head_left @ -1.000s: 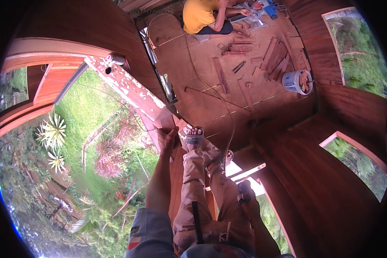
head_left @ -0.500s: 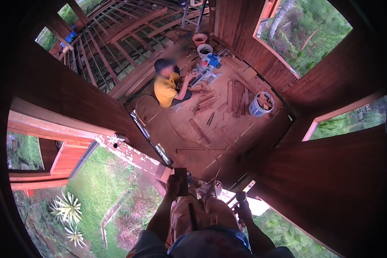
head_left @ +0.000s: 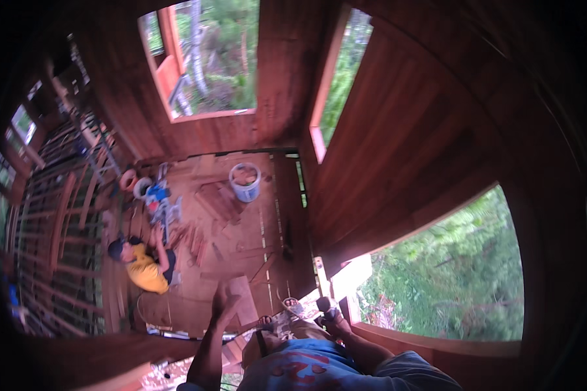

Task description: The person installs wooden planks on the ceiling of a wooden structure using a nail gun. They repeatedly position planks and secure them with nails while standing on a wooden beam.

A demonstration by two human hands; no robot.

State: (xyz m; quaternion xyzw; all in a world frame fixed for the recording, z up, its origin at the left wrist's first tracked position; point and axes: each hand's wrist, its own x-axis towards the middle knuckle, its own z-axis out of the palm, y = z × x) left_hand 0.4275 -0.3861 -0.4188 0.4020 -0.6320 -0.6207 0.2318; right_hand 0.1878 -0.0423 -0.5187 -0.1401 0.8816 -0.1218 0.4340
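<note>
My left hand (head_left: 224,305) grips a flat piece of wood (head_left: 241,301), held out in front of my body over the floor below. My right hand (head_left: 338,324) is closed on a dark tool (head_left: 325,304) whose exact kind I cannot make out, beside a pale yellow bar (head_left: 321,277) that looks like a spirit level near the lower window opening. My sandalled feet rest high above the floor on a narrow, paint-flecked beam (head_left: 284,317).
A co-worker (head_left: 147,268) in yellow sits below at a blue saw (head_left: 156,199). Wood offcuts (head_left: 218,202), a white bucket (head_left: 244,193) and a cord lie on the plank floor. Open joists (head_left: 62,228) and a ladder are left; window openings (head_left: 437,260) pierce the wooden walls.
My view has swung right toward the wall openings, so the co-worker now appears further left. My left hand has lifted the wood piece away from the beam; my right hand still holds the tool.
</note>
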